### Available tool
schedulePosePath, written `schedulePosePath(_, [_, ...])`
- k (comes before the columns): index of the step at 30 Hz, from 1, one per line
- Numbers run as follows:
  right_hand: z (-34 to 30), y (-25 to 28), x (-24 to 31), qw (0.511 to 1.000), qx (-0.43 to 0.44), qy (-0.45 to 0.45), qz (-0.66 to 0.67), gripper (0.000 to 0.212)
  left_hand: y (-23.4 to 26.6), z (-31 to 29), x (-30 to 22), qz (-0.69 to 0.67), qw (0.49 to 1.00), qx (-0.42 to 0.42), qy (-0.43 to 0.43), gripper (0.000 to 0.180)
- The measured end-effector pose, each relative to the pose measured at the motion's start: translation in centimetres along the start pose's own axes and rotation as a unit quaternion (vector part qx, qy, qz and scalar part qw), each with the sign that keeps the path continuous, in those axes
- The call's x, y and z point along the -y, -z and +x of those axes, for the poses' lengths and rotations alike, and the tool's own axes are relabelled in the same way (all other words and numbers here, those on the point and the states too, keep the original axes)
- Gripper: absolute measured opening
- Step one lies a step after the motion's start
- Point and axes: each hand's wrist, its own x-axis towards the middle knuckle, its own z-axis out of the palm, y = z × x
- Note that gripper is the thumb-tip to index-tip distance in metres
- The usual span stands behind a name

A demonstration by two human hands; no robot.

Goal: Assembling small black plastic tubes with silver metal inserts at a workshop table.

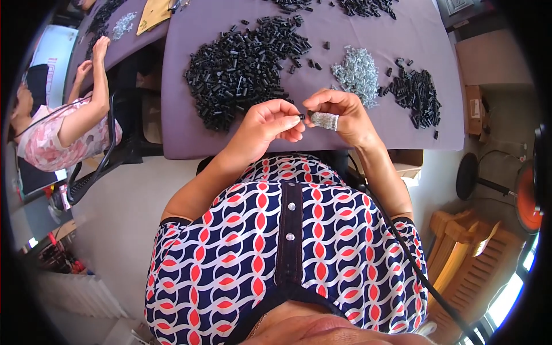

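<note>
Just past the table's near edge, my left hand (268, 124) pinches a small black plastic tube (301, 117) between thumb and forefinger. Facing it closely, my right hand (348, 117) has its fingers curled in and its thumb bent toward the tube. A pale grey knitted-looking cover (325, 121) wraps that thumb. Whatever sits at the right fingertips is too small and hidden to name. Beyond my left hand spreads a large heap of black tubes (233, 75). Behind my right hand lies a pile of small silvery metal pieces (356, 72).
A smaller heap of black tubes (417, 98) lies at the right on the purple-covered table (178, 126), with more at the far edge. At left, another person (69, 126) works at a second table. An orange-and-black fan (526, 195) and wooden slatted furniture (477, 270) stand right.
</note>
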Motion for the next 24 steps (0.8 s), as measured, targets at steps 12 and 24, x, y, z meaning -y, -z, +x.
schedulePosePath(12, [-0.5, -0.1, -0.5, 0.999, 0.004, 0.020, -0.040, 0.022, -0.8, -0.3, 0.3, 0.047, 0.999, -0.005, 0.010, 0.014])
schedulePosePath(24, [-0.9, -0.6, -0.5, 0.998, -0.019, -0.028, -0.058, 0.018, 0.3, -0.4, 0.9, 0.003, 1.000, -0.004, 0.000, 0.013])
